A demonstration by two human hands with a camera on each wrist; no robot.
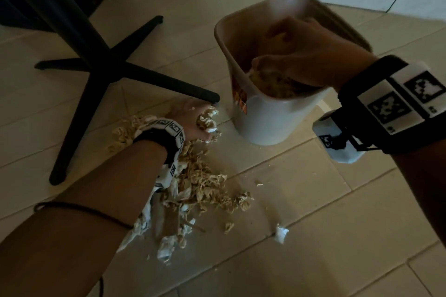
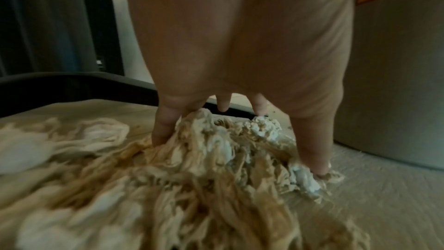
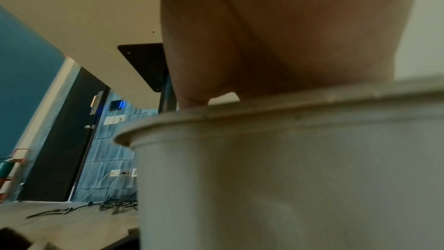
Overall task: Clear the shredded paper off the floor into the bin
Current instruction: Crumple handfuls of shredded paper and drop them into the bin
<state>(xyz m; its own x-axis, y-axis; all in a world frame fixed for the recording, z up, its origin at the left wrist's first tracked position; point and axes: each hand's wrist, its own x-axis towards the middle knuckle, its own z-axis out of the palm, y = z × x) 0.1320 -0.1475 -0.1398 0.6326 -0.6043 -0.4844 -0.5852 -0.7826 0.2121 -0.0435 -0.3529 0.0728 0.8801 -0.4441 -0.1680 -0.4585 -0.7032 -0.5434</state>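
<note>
A pile of beige and white shredded paper [image 1: 205, 176] [image 2: 192, 187] lies on the tiled floor, left of the white bin [image 1: 270, 123] [image 2: 396, 83] [image 3: 288, 168]. My left hand [image 1: 205, 120] [image 2: 240, 140] is down in the far end of the pile. Its fingers [image 2: 165, 126] and thumb close round a clump. More shreds [image 1: 272, 87] lie inside the bin. My right hand [image 1: 289, 55] [image 3: 276, 45] reaches over the rim into the bin, just above those shreds. Its fingertips are hidden by the hand and the rim.
A black star-shaped furniture base [image 1: 103, 67] stands at the left, one leg tip [image 1: 212, 97] just beyond my left hand. A white scrap [image 1: 281, 234] lies apart at the front right. The wall rises behind the bin. Cables [image 3: 115, 204] lie on the floor farther off.
</note>
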